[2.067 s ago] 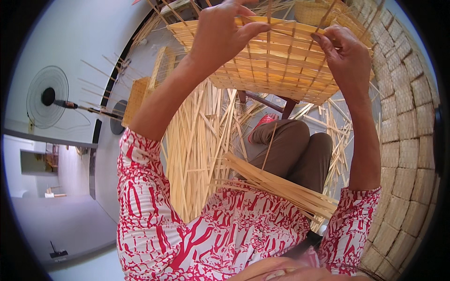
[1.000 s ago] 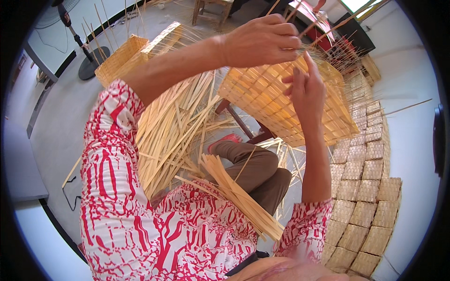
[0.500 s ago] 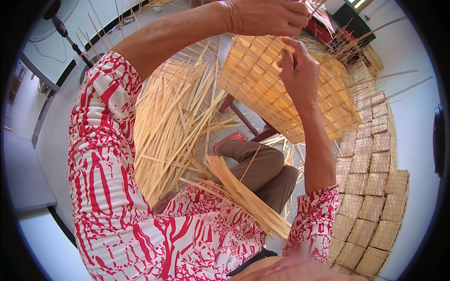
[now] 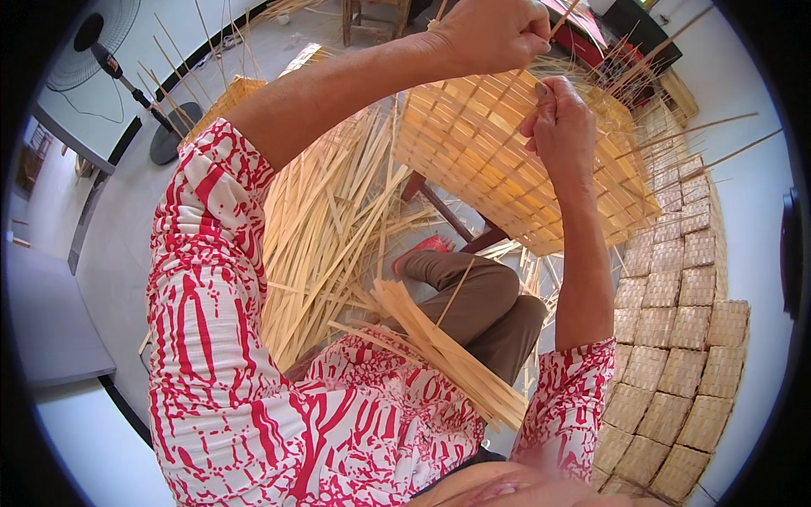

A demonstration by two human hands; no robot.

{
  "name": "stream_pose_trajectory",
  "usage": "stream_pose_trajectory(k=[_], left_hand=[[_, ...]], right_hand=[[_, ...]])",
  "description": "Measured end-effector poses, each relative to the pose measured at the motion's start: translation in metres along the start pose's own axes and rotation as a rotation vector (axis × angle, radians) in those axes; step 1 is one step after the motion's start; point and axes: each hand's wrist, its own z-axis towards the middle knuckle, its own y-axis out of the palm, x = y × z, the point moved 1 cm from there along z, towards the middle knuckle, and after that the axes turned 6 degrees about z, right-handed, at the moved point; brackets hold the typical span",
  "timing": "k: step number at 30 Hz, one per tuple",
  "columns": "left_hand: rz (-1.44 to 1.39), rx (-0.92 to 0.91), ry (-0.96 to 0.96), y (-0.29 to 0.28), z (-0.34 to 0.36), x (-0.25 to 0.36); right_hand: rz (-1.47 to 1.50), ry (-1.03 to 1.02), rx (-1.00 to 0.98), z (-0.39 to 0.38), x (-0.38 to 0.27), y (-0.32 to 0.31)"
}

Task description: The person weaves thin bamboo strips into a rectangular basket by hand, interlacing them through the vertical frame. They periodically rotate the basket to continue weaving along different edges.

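A woven bamboo panel (image 4: 473,127) leans in front of me, its open lattice made of pale flat strips and thin stakes. Above its upper edge is my left hand (image 4: 498,35), closed, with a thin bamboo stake (image 4: 564,19) rising from its fingers. My right hand (image 4: 564,118) is just below it, in front of the panel, fingers curled and thumb raised against them. Whatever may be between those fingers is too small to make out. Across my lap lies a bundle of flat bamboo strips (image 4: 448,355).
Loose bamboo strips (image 4: 317,228) cover the floor to the left of the panel. Stacked woven pieces (image 4: 667,372) line the right wall. Long stakes (image 4: 684,135) stick out at right. A standing fan (image 4: 127,76) and a wooden stool (image 4: 372,21) are farther off.
The whole view has shifted slightly. My right hand's fingers have curled in from a wider, more outstretched pose. My left hand stays closed above the panel.
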Motion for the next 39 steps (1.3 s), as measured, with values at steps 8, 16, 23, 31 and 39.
stream_pose_trajectory(k=[8,16,23,31,39], left_hand=[[0.026,0.015,0.167,0.016,0.012,0.009],[0.062,-0.099,0.163,-0.002,0.016,0.016],[0.465,-0.156,0.564,-0.028,0.010,0.025],[0.682,-0.161,1.088,0.002,-0.022,-0.002],[0.594,-0.173,1.198,0.007,-0.013,-0.012]], right_hand=[[0.033,-0.015,0.068,-0.014,0.006,-0.016],[-0.064,-0.086,0.107,-0.019,0.016,-0.012],[0.146,-0.359,0.172,-0.045,0.009,-0.007],[-0.158,-0.201,-0.030,-0.008,0.041,0.046],[0.208,-0.017,-0.029,-0.014,0.020,0.040]])
